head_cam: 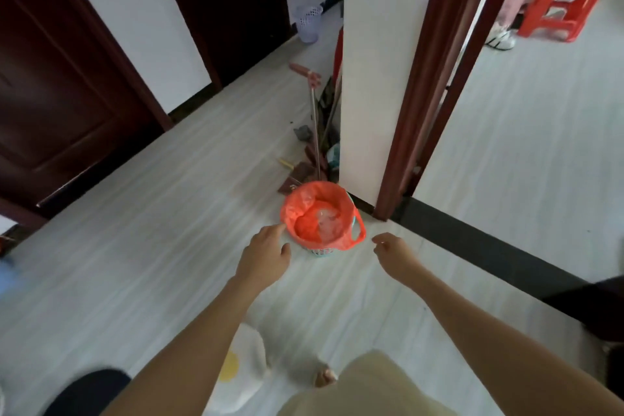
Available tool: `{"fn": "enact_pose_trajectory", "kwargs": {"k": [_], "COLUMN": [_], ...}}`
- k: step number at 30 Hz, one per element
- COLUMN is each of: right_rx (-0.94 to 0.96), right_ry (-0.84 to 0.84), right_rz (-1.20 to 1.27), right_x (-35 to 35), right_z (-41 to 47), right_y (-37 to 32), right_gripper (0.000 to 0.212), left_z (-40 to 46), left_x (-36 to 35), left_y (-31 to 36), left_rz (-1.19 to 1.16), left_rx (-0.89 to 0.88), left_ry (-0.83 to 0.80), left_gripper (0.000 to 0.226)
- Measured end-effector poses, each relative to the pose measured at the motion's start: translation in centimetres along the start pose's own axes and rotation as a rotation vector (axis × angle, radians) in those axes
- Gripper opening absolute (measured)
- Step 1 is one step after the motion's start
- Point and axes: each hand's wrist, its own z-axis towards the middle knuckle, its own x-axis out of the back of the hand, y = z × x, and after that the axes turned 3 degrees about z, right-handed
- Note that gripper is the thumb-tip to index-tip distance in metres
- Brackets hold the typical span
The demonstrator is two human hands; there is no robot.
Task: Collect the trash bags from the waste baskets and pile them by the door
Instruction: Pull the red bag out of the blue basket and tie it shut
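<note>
The orange trash bag (320, 216), lining its waste basket (322, 251), sits just ahead between both empty, loosely spread hands, the left hand (266, 255) at its rim, the right hand (393, 255) further off beside its loop handle.

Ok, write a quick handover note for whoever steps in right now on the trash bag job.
Left hand: open, fingertips at the rim of the orange trash bag, not gripping it.
Right hand: loosely curled, holding nothing, just right of the bag's handle loop.
The bag is fitted in the small waste basket on the floor by the wall corner, some trash inside.
A second, pale basket stands farther down the hall; I cannot tell if it has a bag.
Done: nothing visible yet.
Left: lift this bag out, check the other basket, pile the bags by the door.
</note>
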Motion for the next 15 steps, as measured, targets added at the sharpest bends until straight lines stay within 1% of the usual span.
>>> {"fn": "enact_pose_trajectory", "kwargs": {"k": [3,6,10,15], "right_rx": [-0.067,-0.099,-0.139,-0.223], "right_ry": [0.050,0.077,0.071,0.055], "right_rz": [0.064,0.115,0.139,0.178], "right_x": [0.6,0.9,-0.5,-3.9], "right_z": [5.3,10.7,19.8,27.4], "right_y": [-1.8,-3.6,-5.2,-5.6], "right_gripper": [0.035,0.036,0.036,0.034], "left_z": [7.6,14.6,24.6,33.6], "left_x": [0.8,1.1,0.1,-1.8], "left_y": [0.6,1.2,0.9,-1.0], "left_rz": [0.007,0.026,0.056,0.083], "left_rx": [-0.069,-0.134,-0.153,-0.155], "left_ry": [-0.067,-0.063,-0.120,-0.202], "left_gripper": [0.047,0.046,0.045,0.036]}}
